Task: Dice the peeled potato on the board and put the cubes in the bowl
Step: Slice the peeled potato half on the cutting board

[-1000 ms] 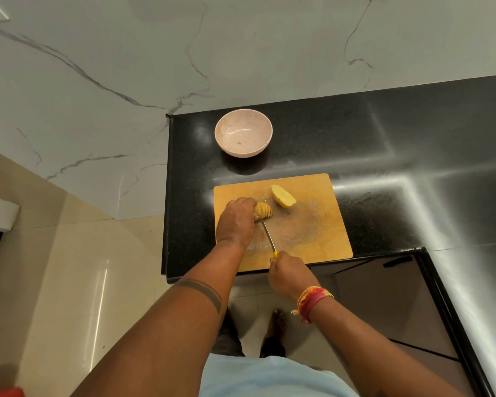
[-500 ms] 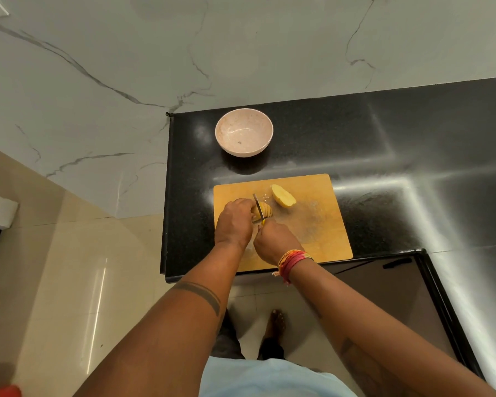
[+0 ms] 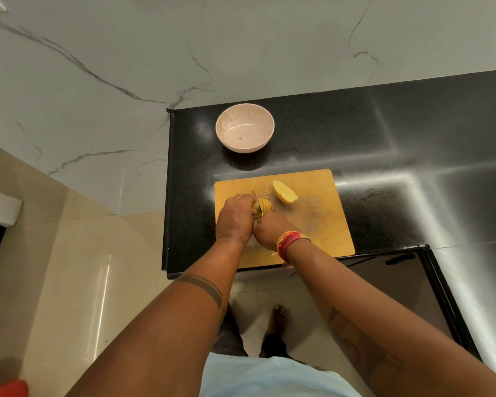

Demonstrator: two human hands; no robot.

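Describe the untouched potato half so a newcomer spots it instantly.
On the black counter lies a wooden cutting board. Near its far edge rests the potato half, alone, right of the sliced piece under the hands; it is whole, uncut and untouched.

I can't see the knife handle, buried inside the right hand point(image 3: 269, 231). Left hand point(image 3: 235, 214) covers the sliced potato half's point(image 3: 265, 206) near-left end. Specks in the bowl point(image 3: 244, 131) too small to identify.

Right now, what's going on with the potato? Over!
Left hand holds sliced potato half. Right hand grips knife, blade in it. Other half waits on board. Bowl has no cubes. Nothing blocking.
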